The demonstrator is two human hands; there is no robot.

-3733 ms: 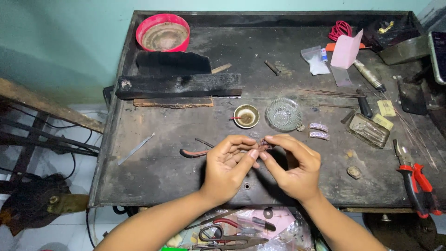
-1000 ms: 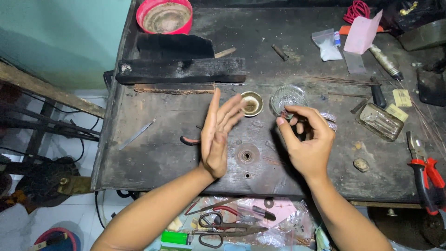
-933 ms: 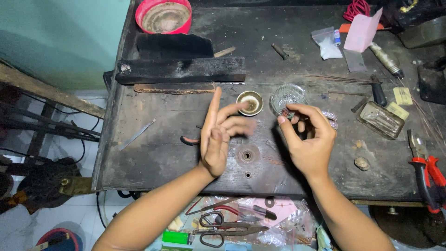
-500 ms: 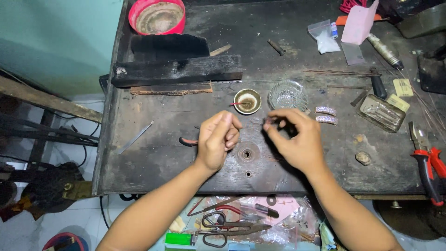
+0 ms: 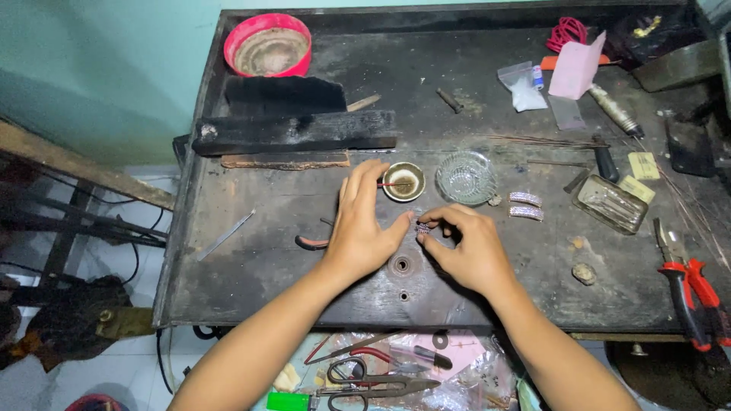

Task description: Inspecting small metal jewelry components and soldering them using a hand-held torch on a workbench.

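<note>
**Sparkling jewellery piece pinched at the bench centre**

Dark, scuffed metal workbench [image 5: 259, 251] lies under both your hands. Your right hand [image 5: 470, 251] pinches a small sparkling jewellery piece [image 5: 422, 227] between thumb and fingertips, just in front of the small round brass cup [image 5: 403, 181]. Your left hand [image 5: 364, 228] is open, fingers straight, palm turned to the piece, thumb close beside it. Right of the brass cup sits a clear glass dish [image 5: 466, 177]; beyond that, two small silvery stone-set strips [image 5: 525, 205]. Red-handled pliers [image 5: 689, 293] lie far right of the cup.
</note>
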